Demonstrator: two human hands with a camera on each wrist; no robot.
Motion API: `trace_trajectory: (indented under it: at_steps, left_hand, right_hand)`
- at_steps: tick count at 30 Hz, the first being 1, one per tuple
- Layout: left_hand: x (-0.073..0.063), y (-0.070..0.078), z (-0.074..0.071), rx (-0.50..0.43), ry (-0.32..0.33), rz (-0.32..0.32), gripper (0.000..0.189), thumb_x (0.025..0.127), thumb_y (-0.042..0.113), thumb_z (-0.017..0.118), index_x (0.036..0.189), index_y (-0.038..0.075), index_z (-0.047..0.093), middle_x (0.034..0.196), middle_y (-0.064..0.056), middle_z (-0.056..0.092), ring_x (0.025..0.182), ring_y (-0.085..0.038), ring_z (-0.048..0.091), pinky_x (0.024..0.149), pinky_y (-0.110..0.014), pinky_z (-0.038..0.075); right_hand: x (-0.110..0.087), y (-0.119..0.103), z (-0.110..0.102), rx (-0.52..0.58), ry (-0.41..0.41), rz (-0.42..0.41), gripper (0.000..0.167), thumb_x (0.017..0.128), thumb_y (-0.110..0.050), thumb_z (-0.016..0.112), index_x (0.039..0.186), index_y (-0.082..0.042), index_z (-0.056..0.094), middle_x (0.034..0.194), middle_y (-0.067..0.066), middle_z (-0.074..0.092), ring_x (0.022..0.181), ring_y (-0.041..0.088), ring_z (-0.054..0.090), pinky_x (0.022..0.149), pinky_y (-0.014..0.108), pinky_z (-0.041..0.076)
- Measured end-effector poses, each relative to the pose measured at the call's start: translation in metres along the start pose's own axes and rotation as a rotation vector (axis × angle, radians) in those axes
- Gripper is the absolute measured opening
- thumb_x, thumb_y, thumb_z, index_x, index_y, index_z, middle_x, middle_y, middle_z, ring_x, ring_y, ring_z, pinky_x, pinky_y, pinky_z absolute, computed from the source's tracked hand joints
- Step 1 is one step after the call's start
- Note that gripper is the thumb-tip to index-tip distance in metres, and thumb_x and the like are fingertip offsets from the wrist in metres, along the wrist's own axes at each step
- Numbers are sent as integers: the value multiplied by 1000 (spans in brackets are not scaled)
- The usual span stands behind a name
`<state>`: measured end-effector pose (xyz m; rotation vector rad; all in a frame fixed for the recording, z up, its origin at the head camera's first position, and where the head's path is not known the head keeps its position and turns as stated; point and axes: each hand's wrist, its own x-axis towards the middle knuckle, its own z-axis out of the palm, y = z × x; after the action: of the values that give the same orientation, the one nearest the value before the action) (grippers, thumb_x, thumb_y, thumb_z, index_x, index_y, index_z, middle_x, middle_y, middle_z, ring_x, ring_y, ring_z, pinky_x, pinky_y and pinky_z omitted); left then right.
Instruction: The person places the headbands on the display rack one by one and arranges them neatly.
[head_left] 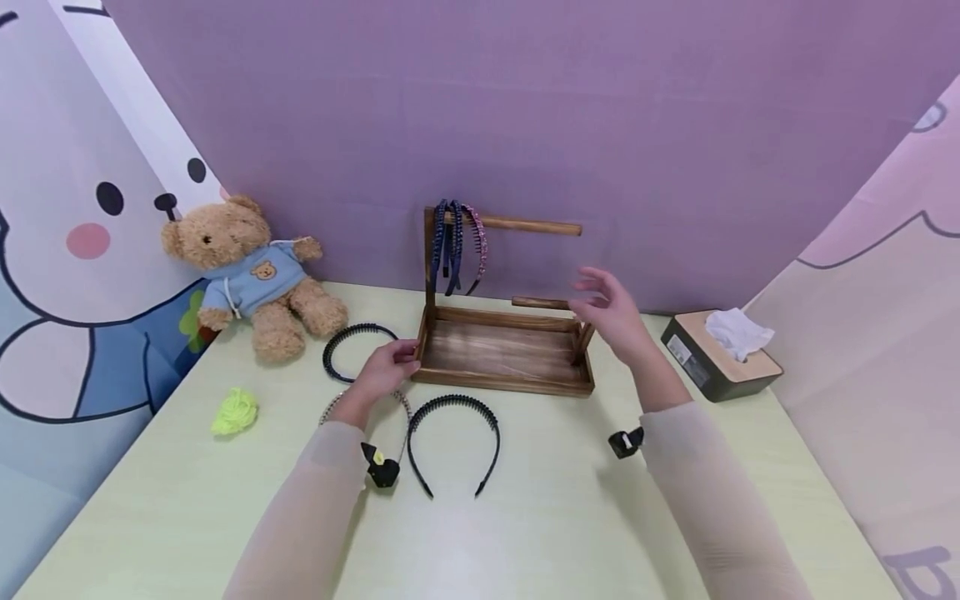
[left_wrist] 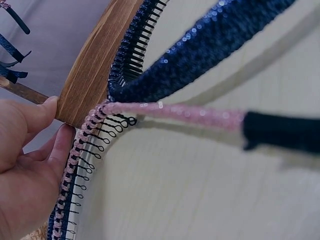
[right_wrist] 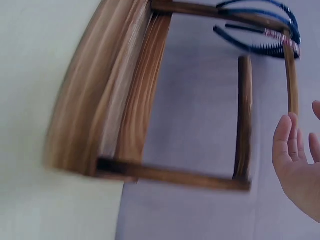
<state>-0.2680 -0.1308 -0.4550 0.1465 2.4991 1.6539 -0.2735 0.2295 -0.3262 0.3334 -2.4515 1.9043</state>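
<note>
My left hand (head_left: 386, 368) pinches the left front corner of a wooden stand (head_left: 502, 385) between thumb and fingers; the left wrist view shows this grip on the wood (left_wrist: 90, 65). Raised beside the stand's right post, my right hand (head_left: 611, 317) holds nothing, its fingers loosely bent. In the right wrist view that hand (right_wrist: 300, 175) appears near the end of the upper bar (right_wrist: 291, 85). Dark blue headbands (head_left: 456, 237) and a pink one (head_left: 481, 237) hang at the upper bar's left end. Close to the left wrist camera are a glittery blue headband (left_wrist: 210, 45) and a pink headband (left_wrist: 175, 111).
A black toothed headband (head_left: 453, 401), another black one (head_left: 360, 327) and a beaded one (head_left: 405, 402), partly under my left wrist, lie on the table. A teddy bear (head_left: 258, 279) and a yellow-green scrunched item (head_left: 236, 412) are left; a tissue box (head_left: 720, 358) stands right.
</note>
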Motion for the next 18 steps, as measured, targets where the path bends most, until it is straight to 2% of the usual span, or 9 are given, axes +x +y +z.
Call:
trace_trajectory:
  at_steps: [7,11,14,18]
  left_hand:
    - [-1,2,0,-6,2,-1,48,95,-1,58,141,-6,44,131,-27,52,121,-38,50,99,-43,45]
    - [0,2,-1,0,2,-3,48,95,0,58,141,-5,44,131,-27,52,121,-38,50,99,-43,45]
    - [1,1,-1,-6,1,-2,48,95,0,58,141,-5,44,132,-27,51,121,-38,49,100,-43,44]
    - [0,1,0,-21,-2,-4,48,95,-1,58,141,-5,44,133,-28,50,122,-38,49,100,-43,44]
  right_hand:
    - [-27,29,-34,-19,-16,78,54,98,-7,58,146,2,36,128,23,47,99,15,59,84,28,54]
    - [-36,51,-42,15,-44,143,53,99,-5,56,145,6,33,121,17,49,99,15,58,84,28,53]
    - [-38,69,-42,41,-74,202,55,99,-5,56,146,8,30,121,15,48,103,16,56,91,34,51]
    - [-41,90,-42,100,-117,274,57,100,-5,54,147,9,25,133,26,39,112,21,50,103,46,41]
